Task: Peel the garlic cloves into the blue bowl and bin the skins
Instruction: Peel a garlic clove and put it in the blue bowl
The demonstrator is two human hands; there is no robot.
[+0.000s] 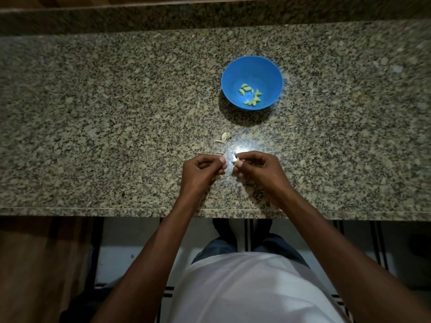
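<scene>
A blue bowl [252, 66] stands on the granite counter [105, 117] and holds several peeled garlic cloves [250, 94]. Nearer to me, both hands hover just above the counter, a small gap apart. My right hand [254, 167] pinches a small garlic clove [237, 162] between thumb and fingertips. My left hand [203, 167] has its fingers curled, with the thumb pressed to the fingertips; a sliver of pale skin seems to show at its tips. Loose garlic skins [223, 137] lie on the counter between my hands and the bowl.
The counter's front edge [140, 209] runs just below my wrists. A raised granite ledge [210, 12] lines the back. Below the counter I see a tiled floor and my own legs. No bin is in view.
</scene>
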